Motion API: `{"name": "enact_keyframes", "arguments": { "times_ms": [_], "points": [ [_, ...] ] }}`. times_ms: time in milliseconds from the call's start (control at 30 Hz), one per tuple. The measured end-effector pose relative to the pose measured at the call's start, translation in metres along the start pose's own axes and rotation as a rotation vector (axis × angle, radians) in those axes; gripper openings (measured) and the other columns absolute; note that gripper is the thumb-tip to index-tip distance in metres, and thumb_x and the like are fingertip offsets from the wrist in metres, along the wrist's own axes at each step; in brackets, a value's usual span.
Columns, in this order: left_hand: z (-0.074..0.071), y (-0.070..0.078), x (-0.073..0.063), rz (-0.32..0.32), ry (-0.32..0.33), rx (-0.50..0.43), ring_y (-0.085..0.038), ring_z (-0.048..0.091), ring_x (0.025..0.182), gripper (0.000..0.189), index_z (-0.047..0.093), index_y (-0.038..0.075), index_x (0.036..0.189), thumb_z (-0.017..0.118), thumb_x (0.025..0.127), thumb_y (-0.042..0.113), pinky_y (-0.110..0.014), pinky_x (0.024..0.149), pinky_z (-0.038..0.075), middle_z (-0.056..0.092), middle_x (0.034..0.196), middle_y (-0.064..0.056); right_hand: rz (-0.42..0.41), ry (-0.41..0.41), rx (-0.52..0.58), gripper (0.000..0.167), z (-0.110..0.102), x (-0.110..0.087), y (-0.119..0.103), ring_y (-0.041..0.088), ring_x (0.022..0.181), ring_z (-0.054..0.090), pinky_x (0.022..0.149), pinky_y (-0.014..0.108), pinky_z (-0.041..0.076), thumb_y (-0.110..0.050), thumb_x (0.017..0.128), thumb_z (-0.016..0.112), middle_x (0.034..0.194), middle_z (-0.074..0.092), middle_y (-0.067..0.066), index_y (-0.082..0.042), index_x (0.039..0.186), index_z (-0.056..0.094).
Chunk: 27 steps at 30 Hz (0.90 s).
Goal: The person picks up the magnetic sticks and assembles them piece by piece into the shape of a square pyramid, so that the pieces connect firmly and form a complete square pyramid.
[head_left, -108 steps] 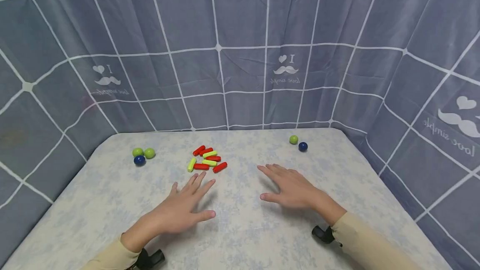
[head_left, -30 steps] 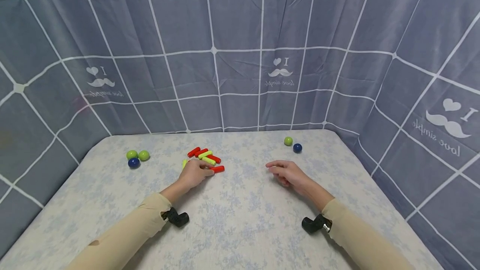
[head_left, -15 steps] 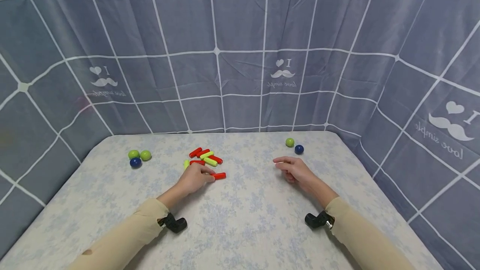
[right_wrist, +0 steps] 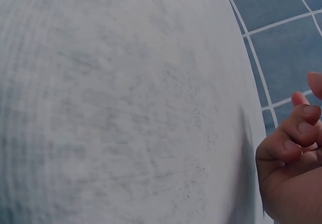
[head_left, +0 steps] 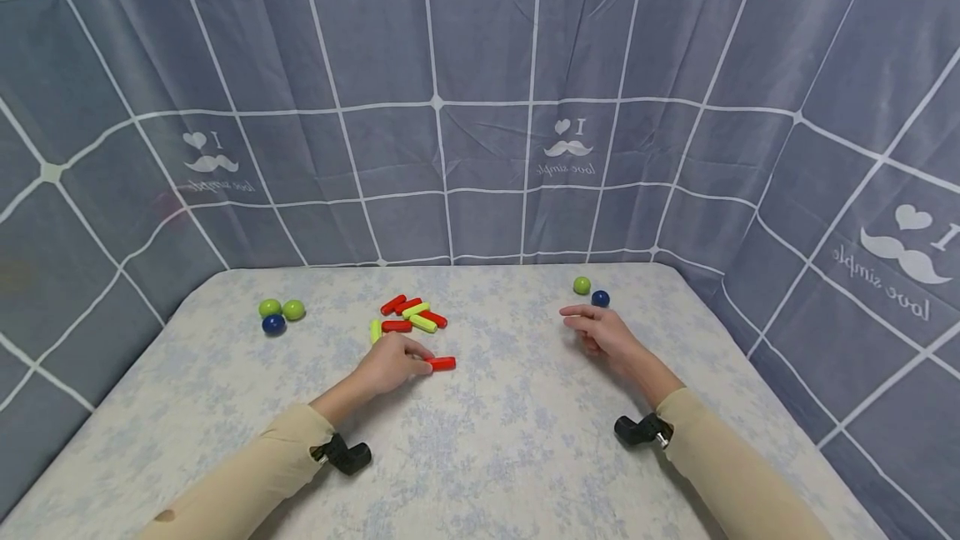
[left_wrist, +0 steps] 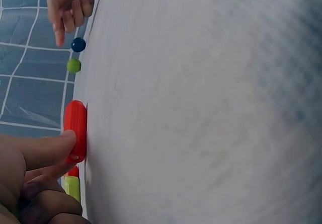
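Observation:
My left hand [head_left: 393,365] pinches a short red ridged stick [left_wrist: 75,123] between thumb and fingers, low over the table on the near side of a small heap. In that heap lie several red sticks [head_left: 397,326] and yellow-green sticks [head_left: 423,324], some resting across others. One yellow-green stick [head_left: 376,330] stands apart at its left, close to the knuckles of my left hand. Over the table's right half, my right hand [head_left: 611,337] holds nothing; its index finger reaches out and the others curl loosely. A dark blue ball [head_left: 601,298] lies just beyond it, beside a green ball [head_left: 582,285].
At the back left, two green balls [head_left: 293,310] and a dark blue ball [head_left: 273,325] sit close together. A pale floral cloth covers the table [head_left: 495,440]. Behind and at both sides hangs a blue-grey curtain [head_left: 480,148] with white lines.
My left hand went from spread fingers to pinching a red stick at the heap's near edge, then drew it towards me. My right hand curled its fingers and moved slightly right and away.

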<state>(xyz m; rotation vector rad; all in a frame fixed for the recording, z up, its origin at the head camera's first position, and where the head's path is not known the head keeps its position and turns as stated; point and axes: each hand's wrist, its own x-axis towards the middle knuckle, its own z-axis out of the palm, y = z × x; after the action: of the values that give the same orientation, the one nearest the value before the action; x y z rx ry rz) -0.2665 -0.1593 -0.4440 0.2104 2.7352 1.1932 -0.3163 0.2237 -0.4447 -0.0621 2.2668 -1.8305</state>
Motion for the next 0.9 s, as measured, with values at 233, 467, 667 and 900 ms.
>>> {"name": "enact_keyframes", "arguments": {
  "times_ms": [233, 467, 667, 900],
  "points": [
    [0.002, 0.001, -0.005, 0.023, -0.027, 0.001, -0.013, 0.043, 0.059, 0.016, 0.081, 0.012, 0.102, 0.078, 0.087, 0.014, -0.027, 0.055, 0.034, 0.062, 0.070, 0.000, -0.015, 0.029, 0.006, 0.046, -0.008, 0.002, -0.003, 0.011, 0.051, 0.027, 0.050, 0.027, 0.027, -0.022, 0.101, 0.062, 0.062, 0.035, -0.005, 0.001, 0.141, 0.055],
    [0.004, 0.002, -0.010, 0.041, -0.053, -0.033, -0.012, 0.043, 0.055, 0.015, 0.081, 0.011, 0.102, 0.077, 0.088, 0.013, -0.026, 0.053, 0.034, 0.059, 0.064, 0.000, -0.004, 0.056, 0.013, 0.050, -0.018, 0.005, -0.001, 0.012, 0.053, 0.027, 0.051, 0.027, 0.029, -0.025, 0.101, 0.062, 0.065, 0.036, -0.006, 0.001, 0.142, 0.052],
    [0.008, 0.002, -0.011, 0.045, -0.048, -0.042, -0.011, 0.039, 0.053, 0.014, 0.080, 0.012, 0.101, 0.077, 0.088, 0.014, -0.026, 0.051, 0.031, 0.057, 0.064, 0.000, 0.006, 0.103, 0.049, 0.049, -0.024, 0.008, 0.001, 0.011, 0.052, 0.026, 0.051, 0.027, 0.029, -0.023, 0.101, 0.062, 0.065, 0.036, -0.008, -0.002, 0.144, 0.051],
    [0.008, 0.003, -0.012, 0.046, -0.046, -0.051, -0.012, 0.035, 0.052, 0.013, 0.080, 0.013, 0.100, 0.077, 0.088, 0.015, -0.026, 0.050, 0.029, 0.050, 0.060, 0.002, -0.006, 0.202, 0.113, 0.047, -0.031, 0.015, 0.003, 0.009, 0.049, 0.025, 0.050, 0.026, 0.027, -0.019, 0.102, 0.060, 0.061, 0.033, -0.010, -0.002, 0.145, 0.050]
  ]
}}
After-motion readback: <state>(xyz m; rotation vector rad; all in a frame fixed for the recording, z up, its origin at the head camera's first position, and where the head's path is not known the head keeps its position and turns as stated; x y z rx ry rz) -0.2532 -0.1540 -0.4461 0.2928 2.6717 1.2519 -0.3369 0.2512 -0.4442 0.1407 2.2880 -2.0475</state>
